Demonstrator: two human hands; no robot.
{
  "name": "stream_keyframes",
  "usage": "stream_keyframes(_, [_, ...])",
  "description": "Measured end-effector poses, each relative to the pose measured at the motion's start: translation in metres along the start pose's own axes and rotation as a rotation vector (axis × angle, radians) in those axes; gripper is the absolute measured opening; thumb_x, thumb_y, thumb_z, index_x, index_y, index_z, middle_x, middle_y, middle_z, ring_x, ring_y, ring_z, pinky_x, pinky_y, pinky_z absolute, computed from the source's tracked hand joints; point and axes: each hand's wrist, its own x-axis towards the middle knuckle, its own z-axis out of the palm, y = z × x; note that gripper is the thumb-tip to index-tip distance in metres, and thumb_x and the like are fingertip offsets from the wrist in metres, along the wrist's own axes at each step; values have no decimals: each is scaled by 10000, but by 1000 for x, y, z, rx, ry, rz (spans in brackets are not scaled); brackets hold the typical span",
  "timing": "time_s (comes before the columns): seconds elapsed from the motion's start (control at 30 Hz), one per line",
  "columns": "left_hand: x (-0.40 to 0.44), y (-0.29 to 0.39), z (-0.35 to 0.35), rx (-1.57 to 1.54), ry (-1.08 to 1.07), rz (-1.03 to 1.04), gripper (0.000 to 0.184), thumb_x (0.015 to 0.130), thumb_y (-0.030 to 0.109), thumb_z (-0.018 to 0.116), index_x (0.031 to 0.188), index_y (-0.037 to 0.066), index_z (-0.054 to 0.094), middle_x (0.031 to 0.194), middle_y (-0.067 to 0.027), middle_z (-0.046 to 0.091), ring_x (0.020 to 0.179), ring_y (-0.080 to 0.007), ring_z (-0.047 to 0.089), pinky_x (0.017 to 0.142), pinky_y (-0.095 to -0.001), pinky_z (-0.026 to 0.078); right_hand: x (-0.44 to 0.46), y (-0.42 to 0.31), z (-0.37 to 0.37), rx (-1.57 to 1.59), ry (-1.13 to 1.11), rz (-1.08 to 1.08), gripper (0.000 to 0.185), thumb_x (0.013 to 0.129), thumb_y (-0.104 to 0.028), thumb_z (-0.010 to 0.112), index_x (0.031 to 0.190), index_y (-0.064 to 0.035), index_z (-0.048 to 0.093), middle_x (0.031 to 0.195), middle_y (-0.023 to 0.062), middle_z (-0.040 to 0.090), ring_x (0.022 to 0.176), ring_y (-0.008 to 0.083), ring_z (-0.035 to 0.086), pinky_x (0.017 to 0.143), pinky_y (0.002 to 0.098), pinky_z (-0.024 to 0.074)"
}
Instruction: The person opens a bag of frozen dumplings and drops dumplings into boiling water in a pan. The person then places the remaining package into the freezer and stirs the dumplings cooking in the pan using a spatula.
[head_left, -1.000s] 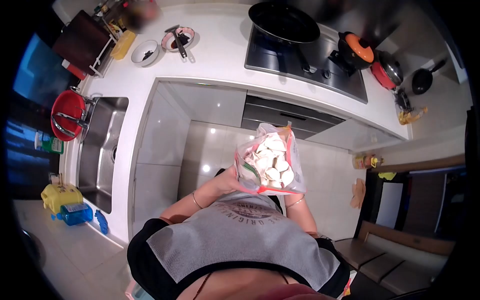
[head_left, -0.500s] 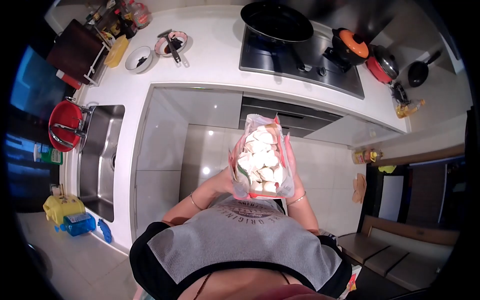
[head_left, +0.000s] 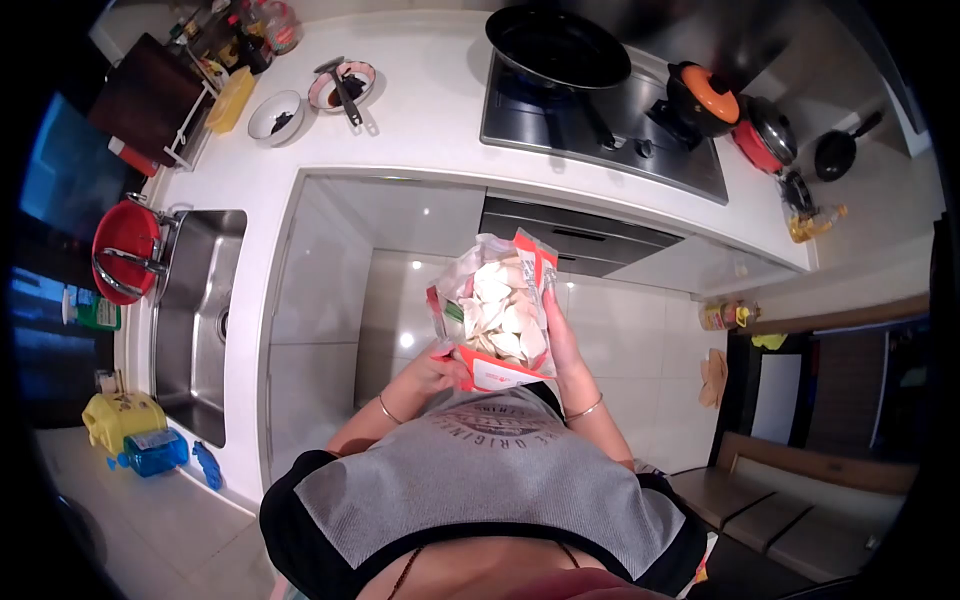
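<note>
An opened plastic bag with red edges [head_left: 500, 374] is held up in front of my body, its mouth facing me. Several pale, whitish pieces [head_left: 500, 312], like dumplings, fill it. My left hand [head_left: 437, 370] grips the bag's lower left corner with fingers bent round the edge. Along the bag's right side lies my right hand [head_left: 562, 335], supporting it; part of its fingers is hidden behind the plastic.
Ahead, a black frying pan [head_left: 558, 47] sits on the hob [head_left: 640, 165], beside an orange-lidded pot [head_left: 706, 98]. Two small bowls, one white [head_left: 275, 118] and one patterned [head_left: 318, 95], stand on the counter [head_left: 420, 130]. The sink [head_left: 195, 340] is at left.
The bag has shifted left and turned, so its red-and-white lower edge now shows. My left hand has moved to its lower left corner; my right hand still rests at its right side.
</note>
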Motion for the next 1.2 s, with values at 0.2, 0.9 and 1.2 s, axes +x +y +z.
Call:
stream_keyframes(0.2, [-4,3,-59,24,-59,99,601,640,61,699,1166,-33,424,1149,-157,522,1044,-276,531,890,-398,438,13,1,14,-170,-13,5,568,964,-440,299,1360,-33,303,1309,68,432,1191,164,421,990,313,337])
stream_keyframes(0.9, [45,119,-13,6,100,388,441,916,348,429,1283,104,424,1150,-133,561,887,-298,610,632,-452,532,37,22,-29,348,282,54,501,948,-428,344,1181,-3,470,1056,150,597,941,252,586,823,359,459])
stream_keyframes(1.2, [112,125,-8,527,313,612,418,846,307,544,1217,129,472,1071,-82,577,810,-213,571,453,-295,428,69,3,-124,652,534,166,370,911,-350,428,1056,-28,539,913,96,625,836,212,593,765,322,463])
